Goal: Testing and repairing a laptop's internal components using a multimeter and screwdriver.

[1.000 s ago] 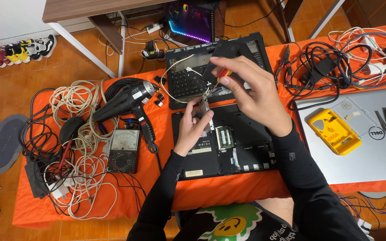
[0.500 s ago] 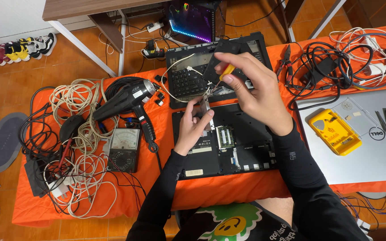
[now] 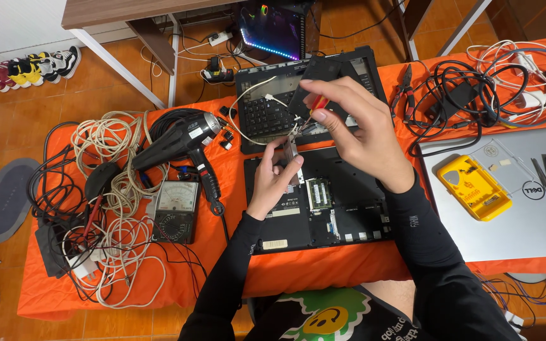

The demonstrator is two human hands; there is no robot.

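Orange cloth: we see it over the worktop [image 3: 127, 278] in the head view, strewn with gear.
Laptop base: the open black laptop base [image 3: 342, 221] lies before us, underside up, a green memory card showing.
Left hand: our left hand [image 3: 276, 180] rests on the base, fingers pinched shut on a small metal bracket [image 3: 293, 155] held upright.
Right hand: our right hand [image 3: 361, 136] closes its grip on a red-handled screwdriver [image 3: 314, 108], the tip at the bracket's top.
Around: a keyboard panel [image 3: 266, 113] behind, a black hair dryer [image 3: 181, 139], analogue meter [image 3: 175, 211] and tangled cables [image 3: 105, 233] at left, a yellow case [image 3: 472, 186] on a silver laptop [image 3: 526, 221] at right.
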